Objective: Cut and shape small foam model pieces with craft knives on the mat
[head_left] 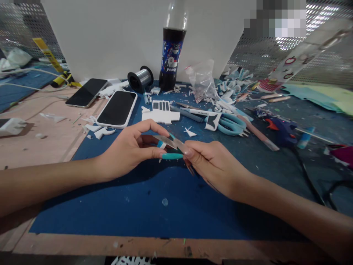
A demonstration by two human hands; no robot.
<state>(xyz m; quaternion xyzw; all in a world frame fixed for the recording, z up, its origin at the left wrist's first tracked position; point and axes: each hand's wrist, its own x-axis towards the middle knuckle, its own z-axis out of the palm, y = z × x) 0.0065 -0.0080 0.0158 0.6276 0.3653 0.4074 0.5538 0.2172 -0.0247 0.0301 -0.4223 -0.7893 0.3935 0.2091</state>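
Over the blue mat (132, 209), my left hand (129, 147) pinches a small white-and-blue piece (162, 145) between its thumb and fingers. Long teal nails partly cover that piece, so its full shape is hidden. My right hand (217, 162) is closed on a thin, flat metal blade (167, 141), whose tip points left against or very near the small piece. Whether the blade touches it I cannot tell. Just behind the hands lie a white cut-out foam piece (161, 116) with dark slots and a pair of blue-handled scissors (231, 124).
Two phones (117, 109) (87, 92) lie at left, near a spool of clear line (140, 79). A Pepsi bottle (172, 59) stands at the back, beside a plastic bag (202, 81) and foam scraps (234, 82). On the right rests a blue glue gun (282, 130) with its cord.
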